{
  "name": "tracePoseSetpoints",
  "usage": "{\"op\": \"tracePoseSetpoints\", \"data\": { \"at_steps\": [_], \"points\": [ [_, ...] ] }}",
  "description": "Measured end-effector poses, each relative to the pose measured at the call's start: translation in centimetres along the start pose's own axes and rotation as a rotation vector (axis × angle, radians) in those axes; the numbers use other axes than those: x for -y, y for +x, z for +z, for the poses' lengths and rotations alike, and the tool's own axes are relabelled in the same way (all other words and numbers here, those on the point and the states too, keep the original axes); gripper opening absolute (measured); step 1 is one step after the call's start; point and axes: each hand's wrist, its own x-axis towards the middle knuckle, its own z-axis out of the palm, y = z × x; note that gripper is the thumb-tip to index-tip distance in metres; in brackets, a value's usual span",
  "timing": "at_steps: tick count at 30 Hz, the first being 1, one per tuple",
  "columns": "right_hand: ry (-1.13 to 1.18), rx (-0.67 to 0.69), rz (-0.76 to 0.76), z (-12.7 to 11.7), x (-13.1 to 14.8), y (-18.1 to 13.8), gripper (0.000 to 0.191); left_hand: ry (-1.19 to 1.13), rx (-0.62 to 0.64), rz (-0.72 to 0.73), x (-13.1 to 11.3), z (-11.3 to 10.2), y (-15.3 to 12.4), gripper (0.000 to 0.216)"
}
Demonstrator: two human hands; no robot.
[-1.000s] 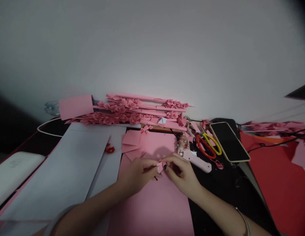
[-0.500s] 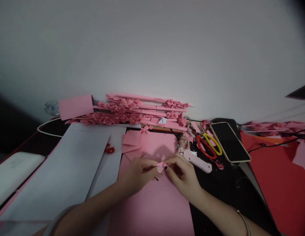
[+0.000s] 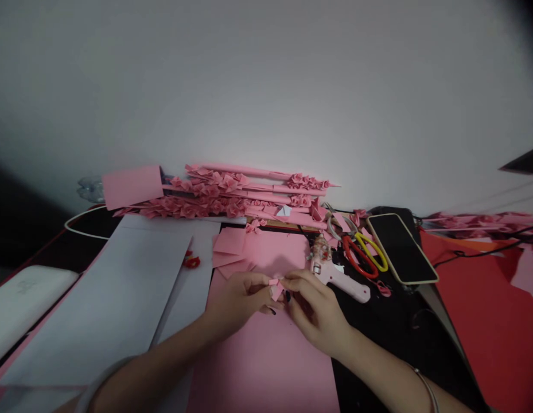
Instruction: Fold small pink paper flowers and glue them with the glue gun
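Note:
A small folded piece of pink paper (image 3: 276, 291) is pinched between both hands, above a large pink sheet (image 3: 266, 361). My left hand (image 3: 242, 301) grips its left side with thumb and fingers closed. On the other side, the fingertips of my right hand (image 3: 320, 307) are closed on the same paper. My fingers cover part of its folds. Beyond my left hand lie several pink paper squares (image 3: 229, 241). A pale pink glue gun (image 3: 341, 281) rests just past my right hand.
Pink paper flowers on rolled stems (image 3: 214, 189) lie along the wall. To the right are red-and-yellow-handled scissors (image 3: 360, 257), a phone (image 3: 401, 246) and red paper (image 3: 477, 310). White sheets (image 3: 98, 298) and a white power bank (image 3: 29, 304) occupy the left.
The small pink paper has been turned and shifted slightly left between my fingers, so different folded faces show. Both hands keep hold of it; my right fingers have shifted a little.

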Motion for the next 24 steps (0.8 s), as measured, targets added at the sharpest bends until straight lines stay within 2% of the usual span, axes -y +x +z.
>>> {"op": "tracePoseSetpoints", "data": {
  "at_steps": [6,15,24],
  "points": [
    [-0.061,0.036,-0.026,-0.11,-0.03,-0.08,0.039,-0.079,-0.014,-0.065,-0.69,0.19,-0.05,0.028],
    [-0.163,0.049,-0.077,-0.13,0.07,-0.07,0.042,-0.151,0.0,-0.033,-0.15,-0.14,0.01,0.032],
    [-0.107,0.049,-0.08,-0.07,0.01,-0.21,0.041,-0.074,-0.036,-0.022,-0.2,-0.04,0.15,0.031]
  ]
}}
